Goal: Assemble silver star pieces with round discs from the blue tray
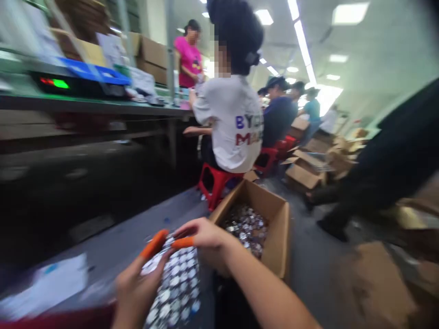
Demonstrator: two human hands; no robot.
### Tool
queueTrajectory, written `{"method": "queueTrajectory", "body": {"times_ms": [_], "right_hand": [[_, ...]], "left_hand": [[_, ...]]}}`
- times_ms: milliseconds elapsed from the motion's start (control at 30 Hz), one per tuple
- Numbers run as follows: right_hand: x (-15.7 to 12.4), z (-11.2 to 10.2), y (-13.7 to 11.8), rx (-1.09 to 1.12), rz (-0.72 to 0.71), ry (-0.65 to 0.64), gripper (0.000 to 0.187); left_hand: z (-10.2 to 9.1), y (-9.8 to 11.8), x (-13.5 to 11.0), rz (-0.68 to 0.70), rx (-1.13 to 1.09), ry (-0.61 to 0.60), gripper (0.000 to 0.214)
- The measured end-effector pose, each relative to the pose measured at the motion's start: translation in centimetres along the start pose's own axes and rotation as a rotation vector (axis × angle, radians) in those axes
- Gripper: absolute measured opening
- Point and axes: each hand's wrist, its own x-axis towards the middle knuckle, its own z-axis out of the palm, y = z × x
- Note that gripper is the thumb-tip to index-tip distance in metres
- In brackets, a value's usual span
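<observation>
Near the bottom center of the frame, the person's left hand [135,292] grips a flexible sheet of round silver discs [171,288]. The sheet is dark and glossy, its shiny discs set in tight rows, and it hangs down out of the frame. The left hand is closed narrowly on the sheet's edge, with an orange rubber finger cot [154,244] capping one digit. The right hand [206,240] reaches in from the lower right, its fingers curved over the sheet's top edge. Another orange finger cot [181,242] nearly meets the first, leaving a narrow gap. Whether the right hand is pinching the sheet is hard to tell.

Just beyond the hands, an open corrugated cardboard box [276,233] holds a heap of loose, glinting silver pieces [245,230]. To the lower left, a blurred white paper [51,285] lies on a grey work surface [113,260].

Upper center, a co-worker in a white T-shirt [236,123] sits on a red plastic stool [214,183] beside a long workbench [96,107]. A person in a pink shirt [188,59] stands farther along it.
</observation>
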Motion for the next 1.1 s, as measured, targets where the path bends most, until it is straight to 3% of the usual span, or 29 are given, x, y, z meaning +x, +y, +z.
{"method": "queueTrajectory", "body": {"times_ms": [133, 233, 400, 767, 1100], "right_hand": [[-0.3, 0.1, -0.3, 0.127, 0.006, -0.044, 0.054], [-0.6, 0.3, -0.5, 0.188, 0.021, -0.083, 0.055], [-0.9, 0.8, -0.4, 0.184, 0.008, -0.066, 0.065], [0.3, 0.9, 2.3, 0.236, -0.014, -0.084, 0.062], [0.3, 0.7, 3.4, 0.306, 0.001, -0.064, 0.057]], "left_hand": [[-0.6, 0.1, -0.1, 0.034, -0.015, -0.008, 0.033], [-0.2, 0.9, 0.2, 0.006, -0.048, 0.052, 0.033], [-1.0, 1.4, 0.4, -0.016, -0.074, 0.048, 0.029], [-1.3, 0.4, 0.2, 0.151, -0.042, 0.03, 0.013], [-1.0, 0.2, -0.3, 0.194, 0.025, 0.0, 0.012]]}}
